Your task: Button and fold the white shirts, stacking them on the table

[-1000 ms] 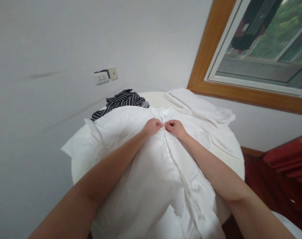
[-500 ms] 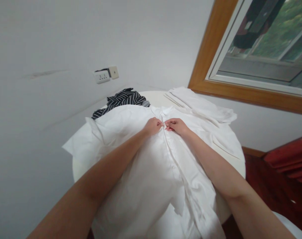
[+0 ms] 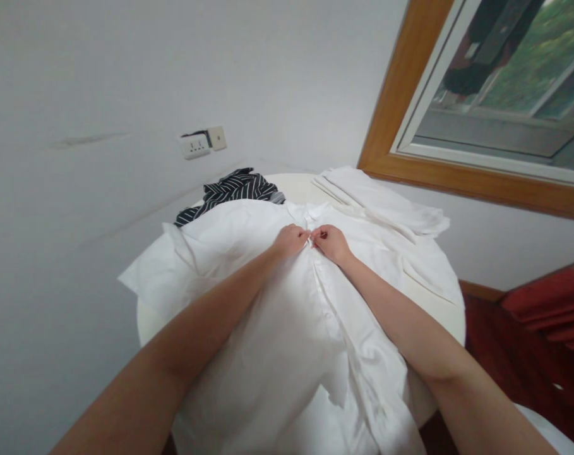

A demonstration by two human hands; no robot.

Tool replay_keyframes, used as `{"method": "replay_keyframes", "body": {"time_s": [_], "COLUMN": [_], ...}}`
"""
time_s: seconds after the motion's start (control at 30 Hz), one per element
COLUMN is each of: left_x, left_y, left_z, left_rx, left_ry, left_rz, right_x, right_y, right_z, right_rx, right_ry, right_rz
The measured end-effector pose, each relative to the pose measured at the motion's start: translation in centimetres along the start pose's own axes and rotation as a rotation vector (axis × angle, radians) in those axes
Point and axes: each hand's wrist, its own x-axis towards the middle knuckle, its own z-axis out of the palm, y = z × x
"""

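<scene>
A pale wall [image 3: 125, 69] rises beyond and to the left of the white shirt [image 3: 277, 354], marked by a grey scuff. Beyond the shirt to the right is a window [image 3: 495, 129] in a wooden frame [image 3: 386, 107]; through it show greenery and a dark hanging thing [image 3: 466, 79] with a small pale patch, too blurred to read. The white round desk [image 3: 291, 183] lies under the shirt, which spreads over most of it, collar at the far end, lower part draping over the near edge. Dark red floor [image 3: 495, 347] and red cloth [image 3: 552, 303] are right of the shirt.

Both bare arms stretch forward over the shirt, elbows wide, forearms slanting inward. A white folded garment [image 3: 381, 205] lies beyond the shirt's right shoulder, a black-and-white striped cloth [image 3: 239, 189] beyond its left. The left hand [image 3: 291, 241] and right hand [image 3: 331, 243] almost meet on the shirt's front strip just below the collar, fingertips pinching its fabric; whether a button is between them cannot be told. On the wall beyond the shirt's left side are a socket [image 3: 195, 146] and a smaller plate [image 3: 216, 138].
</scene>
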Motion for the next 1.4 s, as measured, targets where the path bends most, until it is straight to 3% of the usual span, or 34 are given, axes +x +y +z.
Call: {"method": "replay_keyframes", "body": {"time_s": [0.3, 0.6, 0.83, 1.1, 1.4], "left_x": [0.1, 0.2, 0.4, 0.1, 0.1], "left_y": [0.0, 0.5, 0.7, 0.4, 0.1], "left_z": [0.3, -0.7, -0.6, -0.6, -0.5], "left_rx": [-0.066, -0.1, -0.097, -0.137, -0.153], "left_ry": [0.038, -0.055, -0.052, -0.03, -0.027], "left_rz": [-0.059, -0.122, -0.122, -0.065, -0.013], "right_x": [-0.5, -1.0, -0.5, -0.1, -0.6], "right_y": [-0.5, -0.8, -0.4, -1.4, -1.6], "right_z": [-0.1, -0.1, -0.8, -0.6, 0.1], "right_rx": [-0.069, -0.121, -0.039, -0.418, -0.502], "right_ry": [0.039, 0.071, -0.058, -0.017, 0.023], "right_rz": [-0.058, -0.113, -0.05, -0.085, -0.085]}}
